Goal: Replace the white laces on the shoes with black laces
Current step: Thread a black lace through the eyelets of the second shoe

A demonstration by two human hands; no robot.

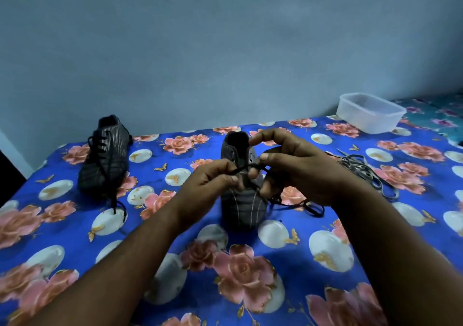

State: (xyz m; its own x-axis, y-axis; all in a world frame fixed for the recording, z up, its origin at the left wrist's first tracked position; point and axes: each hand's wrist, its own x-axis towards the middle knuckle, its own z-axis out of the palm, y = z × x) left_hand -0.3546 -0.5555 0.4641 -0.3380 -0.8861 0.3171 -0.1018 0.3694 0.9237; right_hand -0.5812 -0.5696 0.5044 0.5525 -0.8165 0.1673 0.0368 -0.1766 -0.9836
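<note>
Closest to us, both hands work over the near shoe (244,200), which stands on the flowery blue cloth (225,275) with its toe pointing at us. The left hand (213,183) pinches the black lace (246,169) between thumb and finger. The right hand (295,173) pinches the other part of that lace, with its first finger lifted up. The loose end trails on the cloth to the right of the shoe.

To do this well, I think the lace should be pulled snug and even on both sides (no twists), with the shoe kept steady.

There is open cloth in front of the shoe for the arms to move. A bit farther right lies a pile of pale laces (368,173), likely the old ones, which could tangle. Farther left stands the far shoe (105,158), already laced in black. At the back right corner sits a plastic tub (370,113), near the wall (225,50).
</note>
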